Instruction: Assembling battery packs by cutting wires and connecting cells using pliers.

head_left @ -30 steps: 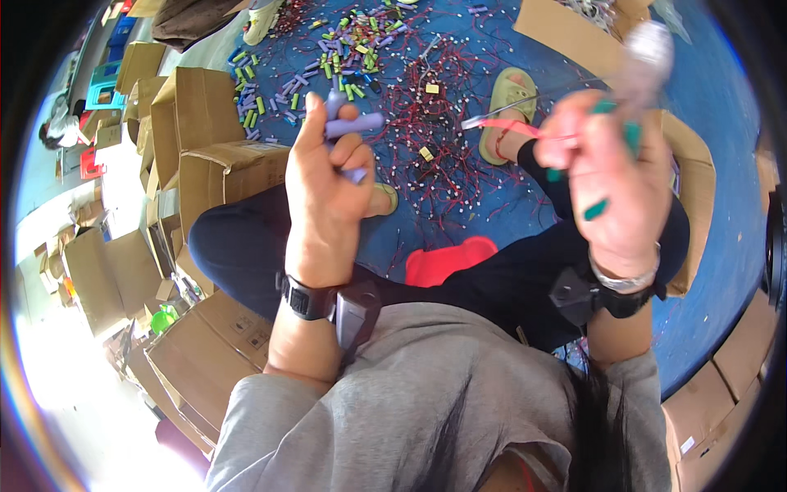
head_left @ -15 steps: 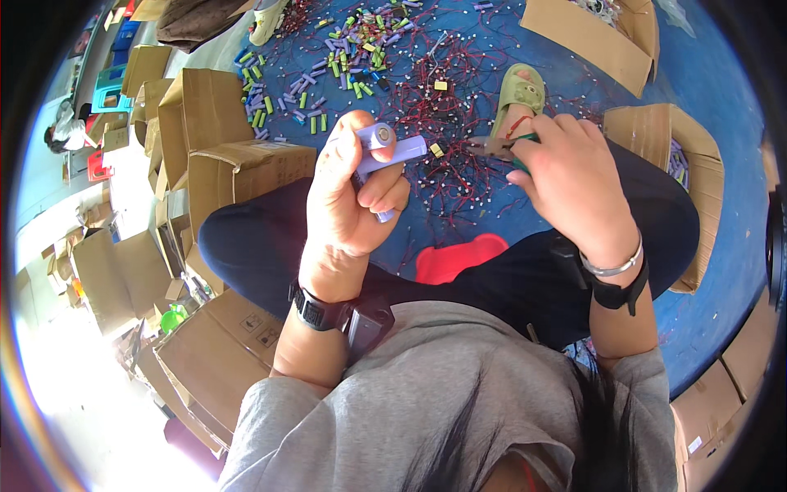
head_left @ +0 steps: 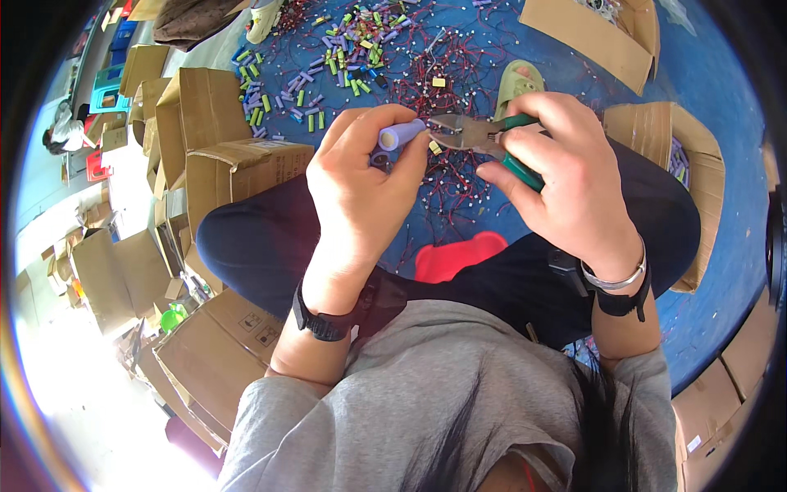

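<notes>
Purple cylindrical cell (head_left: 400, 135) pinched in the left hand (head_left: 361, 168), above and in front of the lap. The left hand is raised with its back toward the viewer, index finger arched over the cell and thumb beneath; the grip is narrow and firm about the cell. The cell projects between these digits, its long axis slanting from lower left to upper right: one pale, round end faces left toward the viewer, the other points at the pliers (head_left: 469, 134). A second purple cell (head_left: 379, 159), partly hidden, lies just below the first.

The right hand (head_left: 570, 164), back uppermost, curls around the green handles of the pliers, which stand spread. The tool's long axis runs nearly level, its parted jaws pointing left at the cell's far end; whether they touch cannot be told.

Beyond, purple and green cells (head_left: 331, 64) and red wires (head_left: 459, 66) with white connectors are strewn over the blue floor (head_left: 738, 238). A cardboard box (head_left: 701, 156) beside the right knee holds further purple cells.
</notes>
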Demonstrator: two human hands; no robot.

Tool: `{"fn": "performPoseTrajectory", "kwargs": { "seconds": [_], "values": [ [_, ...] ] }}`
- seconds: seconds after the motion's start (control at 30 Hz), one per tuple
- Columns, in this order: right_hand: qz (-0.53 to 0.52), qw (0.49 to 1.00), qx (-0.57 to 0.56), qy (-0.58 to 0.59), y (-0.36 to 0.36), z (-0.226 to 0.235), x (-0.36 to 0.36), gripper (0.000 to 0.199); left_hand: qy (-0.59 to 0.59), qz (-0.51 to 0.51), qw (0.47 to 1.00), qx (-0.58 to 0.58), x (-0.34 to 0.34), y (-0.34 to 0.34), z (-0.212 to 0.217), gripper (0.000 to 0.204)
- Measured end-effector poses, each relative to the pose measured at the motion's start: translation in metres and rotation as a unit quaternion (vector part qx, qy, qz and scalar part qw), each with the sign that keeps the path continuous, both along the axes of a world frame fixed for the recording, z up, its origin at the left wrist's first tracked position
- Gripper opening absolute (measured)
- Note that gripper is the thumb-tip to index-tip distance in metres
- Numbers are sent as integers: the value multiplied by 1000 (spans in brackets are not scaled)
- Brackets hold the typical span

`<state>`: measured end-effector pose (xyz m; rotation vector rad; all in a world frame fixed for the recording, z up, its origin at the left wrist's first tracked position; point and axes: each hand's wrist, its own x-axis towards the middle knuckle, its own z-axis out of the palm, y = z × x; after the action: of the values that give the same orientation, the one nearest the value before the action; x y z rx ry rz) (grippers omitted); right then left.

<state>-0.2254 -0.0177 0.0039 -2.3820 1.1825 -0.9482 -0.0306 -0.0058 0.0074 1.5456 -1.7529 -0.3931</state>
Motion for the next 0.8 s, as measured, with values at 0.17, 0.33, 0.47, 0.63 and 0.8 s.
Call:
{"fn": "performPoseTrajectory", "kwargs": {
  "seconds": [0.17,0.33,0.47,0.63,0.8],
  "values": [
    [-3,1000,-7,30,3,-1,3,22,-62,-7,998,-3,-5,1,3,18],
    [6,999,-2,39,5,-1,4,19,-135,-19,991,-10,-6,0,4,21],
    [-1,999,0,47,8,-2,6,18,-163,-19,986,-11,-8,1,5,23],
    [-40,996,-32,73,10,-5,7,17,-209,-8,978,-25,-9,2,5,23],
    [-46,994,-59,77,9,-6,5,15,-220,-12,975,-11,-10,1,8,23]
  ]
}}
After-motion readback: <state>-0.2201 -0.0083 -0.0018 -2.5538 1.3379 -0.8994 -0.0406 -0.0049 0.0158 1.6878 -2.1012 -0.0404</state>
